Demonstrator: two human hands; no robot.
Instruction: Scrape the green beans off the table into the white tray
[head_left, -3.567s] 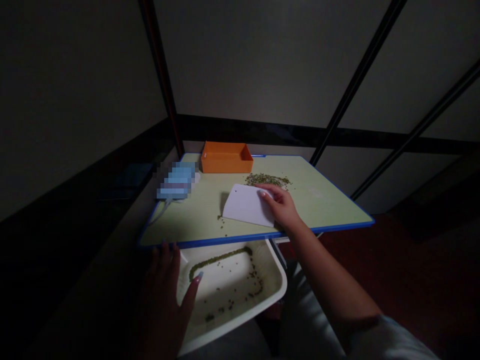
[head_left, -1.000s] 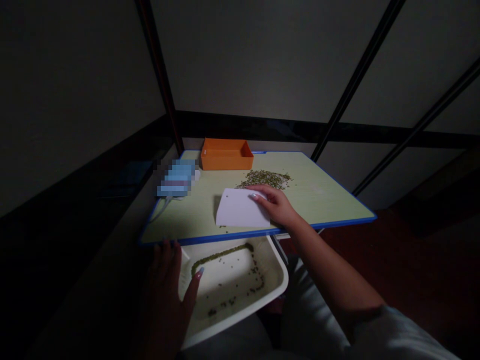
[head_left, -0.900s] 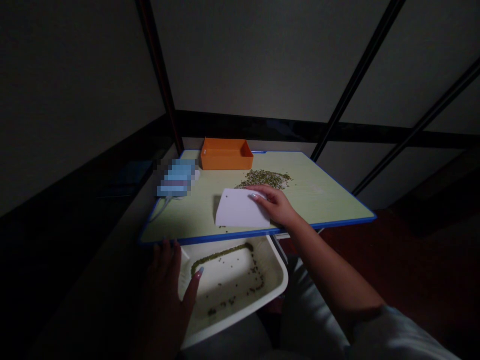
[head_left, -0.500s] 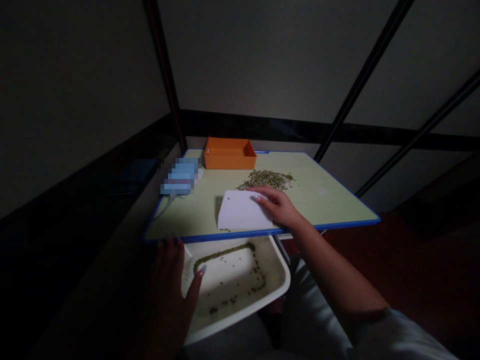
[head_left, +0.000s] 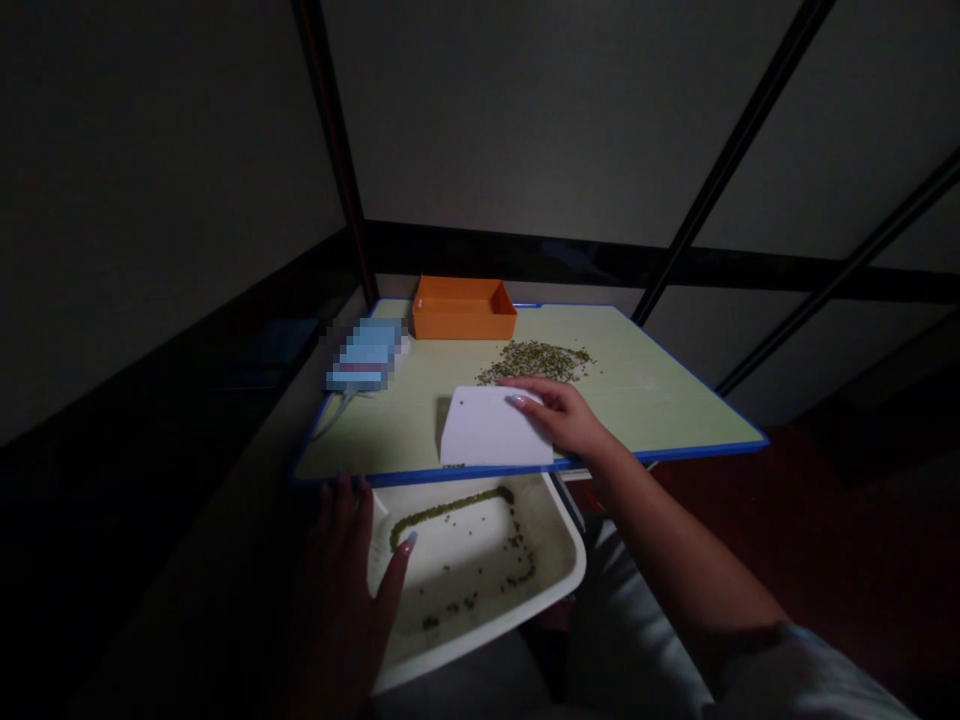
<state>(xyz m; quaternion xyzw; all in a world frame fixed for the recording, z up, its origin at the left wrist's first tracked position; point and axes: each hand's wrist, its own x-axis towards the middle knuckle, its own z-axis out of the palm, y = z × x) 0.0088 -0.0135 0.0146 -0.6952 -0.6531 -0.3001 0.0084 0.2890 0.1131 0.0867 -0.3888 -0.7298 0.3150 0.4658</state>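
The flat white plastic scraper card (head_left: 495, 428) stands on its lower edge at the near border of the pale green table with blue rim (head_left: 675, 400), leaning a little away from the person. A few small green beans (head_left: 454, 465) lie just in front of that edge, at the rim. The right hand (head_left: 566, 418) grips the card at its 3 o'clock side, fingers curled over the top corner and thumb hidden behind.

Directly below, at 6 o'clock from the card, is the white rectangular plastic tray (head_left: 559, 580), with beans gathered along its far and right inner walls. The left hand (head_left: 345, 590) holds the tray at its 9 o'clock rim, fingers spread and the thumb lying inside.

To do this sweep well, I judge that the card's edge should stay pressed flat on the table so no bean slips under, and the tray's far rim should stay tucked under the table border, touching it.

At 12 o'clock from the card lies the loose pile of green beans (head_left: 536, 358); beyond, at 11 o'clock, stands the orange rectangular plastic box (head_left: 463, 310). A blurred blue object (head_left: 364, 355) sits at 10 o'clock.
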